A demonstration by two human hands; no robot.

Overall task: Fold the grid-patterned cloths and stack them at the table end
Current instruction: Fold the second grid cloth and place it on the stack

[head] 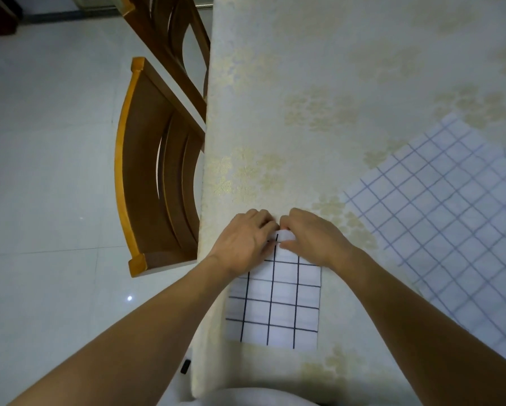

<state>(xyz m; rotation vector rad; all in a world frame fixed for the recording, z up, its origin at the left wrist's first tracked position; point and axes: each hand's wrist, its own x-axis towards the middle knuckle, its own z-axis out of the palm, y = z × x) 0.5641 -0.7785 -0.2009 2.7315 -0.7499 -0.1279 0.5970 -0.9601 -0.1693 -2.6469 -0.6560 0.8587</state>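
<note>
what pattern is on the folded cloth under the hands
White with a grid of thin black lines; the head view shows it best on the folded cloth.

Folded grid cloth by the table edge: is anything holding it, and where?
Both the left hand and right hand pinch the folded grid cloth at its far edge, side by side; the rest lies flat.

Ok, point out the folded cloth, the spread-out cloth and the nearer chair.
folded cloth (278, 303): head view, middle of its top layer.
spread-out cloth (439, 230): head view, its flat gridded middle.
nearer chair (142, 186): head view, its brown backrest panel.
</note>
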